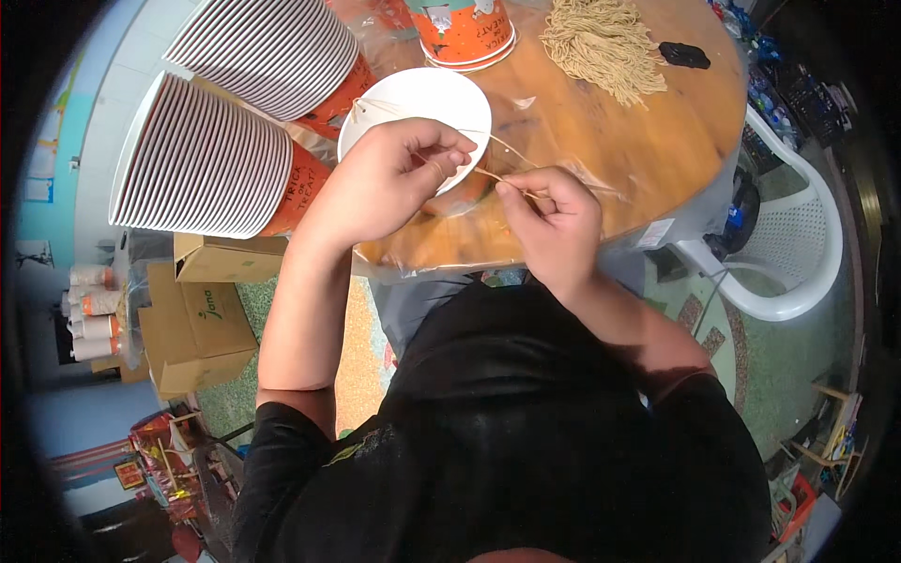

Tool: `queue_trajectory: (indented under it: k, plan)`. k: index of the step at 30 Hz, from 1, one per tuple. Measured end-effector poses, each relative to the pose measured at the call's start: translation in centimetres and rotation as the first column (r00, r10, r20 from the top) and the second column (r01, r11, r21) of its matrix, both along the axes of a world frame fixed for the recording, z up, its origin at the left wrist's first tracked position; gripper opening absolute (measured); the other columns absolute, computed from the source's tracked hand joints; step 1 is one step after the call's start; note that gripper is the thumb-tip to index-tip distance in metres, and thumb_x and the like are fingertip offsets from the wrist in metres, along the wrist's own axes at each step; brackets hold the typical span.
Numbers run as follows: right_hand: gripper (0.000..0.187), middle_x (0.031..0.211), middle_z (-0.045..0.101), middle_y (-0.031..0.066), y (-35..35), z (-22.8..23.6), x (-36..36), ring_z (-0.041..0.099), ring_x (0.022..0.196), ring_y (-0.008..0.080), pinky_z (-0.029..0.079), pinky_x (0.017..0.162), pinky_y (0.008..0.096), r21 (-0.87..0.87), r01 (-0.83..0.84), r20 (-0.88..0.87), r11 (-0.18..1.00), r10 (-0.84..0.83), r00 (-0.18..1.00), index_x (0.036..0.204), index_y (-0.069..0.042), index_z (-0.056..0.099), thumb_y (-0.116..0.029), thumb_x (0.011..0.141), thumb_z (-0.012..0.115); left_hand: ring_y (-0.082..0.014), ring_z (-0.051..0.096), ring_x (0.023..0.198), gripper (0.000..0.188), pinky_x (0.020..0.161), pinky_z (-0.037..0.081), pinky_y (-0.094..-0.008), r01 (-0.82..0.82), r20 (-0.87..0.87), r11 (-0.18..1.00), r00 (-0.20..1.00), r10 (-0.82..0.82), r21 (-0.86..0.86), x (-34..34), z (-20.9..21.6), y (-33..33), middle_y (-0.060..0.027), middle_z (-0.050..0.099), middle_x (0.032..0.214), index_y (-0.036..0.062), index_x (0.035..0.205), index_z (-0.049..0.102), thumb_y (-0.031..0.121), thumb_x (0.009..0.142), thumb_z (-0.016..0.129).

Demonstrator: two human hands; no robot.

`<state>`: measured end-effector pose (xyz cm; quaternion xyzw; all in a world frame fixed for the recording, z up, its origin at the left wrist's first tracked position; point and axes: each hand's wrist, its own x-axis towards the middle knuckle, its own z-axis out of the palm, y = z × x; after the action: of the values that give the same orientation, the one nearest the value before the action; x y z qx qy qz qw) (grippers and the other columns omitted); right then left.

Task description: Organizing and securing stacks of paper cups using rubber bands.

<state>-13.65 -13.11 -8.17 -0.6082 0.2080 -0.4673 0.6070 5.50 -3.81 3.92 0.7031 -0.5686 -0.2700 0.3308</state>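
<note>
A white-lined paper bucket [441, 94] lies tipped on the table, its round mouth facing me. Tan cord [486, 173] is threaded at its rim, with a loop of it showing at the far left of the mouth. My left hand [399, 178] reaches across the bucket's mouth, thumb and fingertips pinched together on the cord. Just to the right, my right hand [556, 220] pinches the cord between thumb and forefinger. A short stretch of cord runs between the two hands. The bucket's outer wall is mostly hidden.
Nested stacks of orange-and-white buckets [202, 155] lie on the left. Another orange bucket [465, 36] stands at the back. A bundle of tan cords [605, 47] and a small black object [684, 55] rest on the plastic-covered wooden table [657, 150]. A white plastic chair [798, 235] stands right.
</note>
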Motion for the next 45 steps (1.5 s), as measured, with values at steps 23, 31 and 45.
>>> queue_trajectory:
  k: [23,31,45]
  plan:
    - [0.006,0.087,0.069,-0.0049,0.1,-0.8,0.6,0.053,0.072,-0.0036,0.038,0.06,0.0186,0.04,-0.064,-0.021,0.997,0.065,0.998,0.102,0.002,0.073,0.006,0.104,0.077,-0.0098,0.074,0.104,0.024,0.094,0.06,-0.0288,0.033,-0.108,0.998,0.994,-0.027,0.052,0.3,0.4,-0.2,-0.0052,0.082,0.112,-0.004,0.131,0.077,0.008,0.112,0.07]
    - [0.005,0.088,0.072,-0.0034,0.4,0.0,0.4,0.055,0.073,-0.0034,0.04,0.061,0.0184,0.033,-0.077,-0.043,0.996,0.078,0.996,0.102,0.002,0.074,0.004,0.104,0.077,-0.0102,0.074,0.103,0.024,0.095,0.06,-0.0288,0.006,-0.118,0.997,0.993,0.003,0.071,0.3,0.3,-0.1,-0.0067,0.082,0.111,-0.0044,0.13,0.078,0.009,0.111,0.072]
    - [0.004,0.084,0.067,-0.0081,0.4,0.4,1.0,0.05,0.073,-0.0033,0.039,0.061,0.0185,0.029,-0.089,-0.034,0.996,0.09,0.995,0.103,0.002,0.077,0.0,0.103,0.081,-0.0077,0.072,0.099,0.023,0.086,0.061,-0.027,0.063,-0.011,0.977,0.998,-0.062,0.202,0.5,1.0,-0.9,-0.0033,0.08,0.109,-0.0054,0.131,0.076,0.007,0.112,0.07]
